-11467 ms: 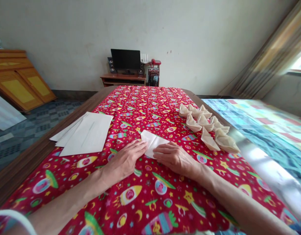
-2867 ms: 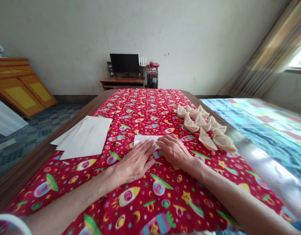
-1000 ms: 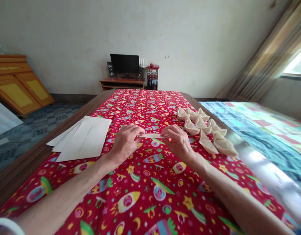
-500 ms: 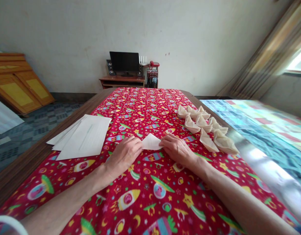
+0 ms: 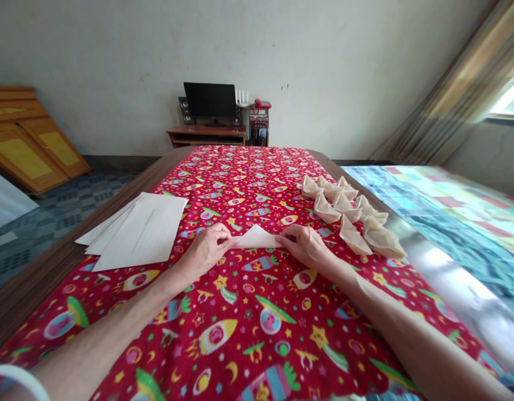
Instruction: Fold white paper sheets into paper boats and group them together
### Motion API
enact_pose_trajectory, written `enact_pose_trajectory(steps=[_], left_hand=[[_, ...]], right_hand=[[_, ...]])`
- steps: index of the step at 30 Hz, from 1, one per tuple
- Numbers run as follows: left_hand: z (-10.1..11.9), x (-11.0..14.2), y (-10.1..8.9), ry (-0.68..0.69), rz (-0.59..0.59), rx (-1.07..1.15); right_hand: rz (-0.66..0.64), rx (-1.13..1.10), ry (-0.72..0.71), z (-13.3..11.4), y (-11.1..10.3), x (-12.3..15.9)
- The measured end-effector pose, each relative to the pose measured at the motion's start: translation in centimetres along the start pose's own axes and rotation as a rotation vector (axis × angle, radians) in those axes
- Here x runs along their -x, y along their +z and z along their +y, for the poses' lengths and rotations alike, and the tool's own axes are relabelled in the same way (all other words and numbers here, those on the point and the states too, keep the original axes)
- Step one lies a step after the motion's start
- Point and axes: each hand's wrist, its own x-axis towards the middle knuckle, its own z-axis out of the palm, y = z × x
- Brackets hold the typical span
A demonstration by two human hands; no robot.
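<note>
A white sheet of paper (image 5: pixel 258 238), folded into a low triangle with its peak pointing away from me, lies between my hands on the red patterned cloth (image 5: pixel 248 312). Its left corner is pinched by the thumb and fingers of my left hand (image 5: pixel 210 243). At the opposite corner, my right hand (image 5: pixel 304 245) pinches the paper in the same way. Off to the left rests a fanned stack of flat white paper sheets (image 5: pixel 142 231). Several folded paper boats (image 5: pixel 352 234) stand grouped to the right of my right hand.
The cloth covers a dark wooden table, whose edge (image 5: pixel 127 214) shows at the left. Beyond its far end stand a monitor (image 5: pixel 210 102) and a red telephone (image 5: pixel 263 104). A bed with a patchwork cover (image 5: pixel 449 195) is at the right, an orange cabinet (image 5: pixel 31 139) at the left.
My fingers have shifted outward to the triangle's two corners, and more of the paper's width shows between them. The thumbs are now visible along its near edge.
</note>
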Motion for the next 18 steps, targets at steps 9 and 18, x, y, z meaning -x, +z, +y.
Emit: enact_pose_trajectory(steps=[9, 18], left_hand=[[-0.5, -0.2, 0.8, 0.03, 0.075, -0.207], [1.1, -0.3, 0.6, 0.206, 0.016, -0.321]], right_hand=[[-0.005, 0.098, 0.021, -0.2, 0.2, 0.4], [-0.04, 0.095, 0.044, -0.3, 0.1, 0.1]])
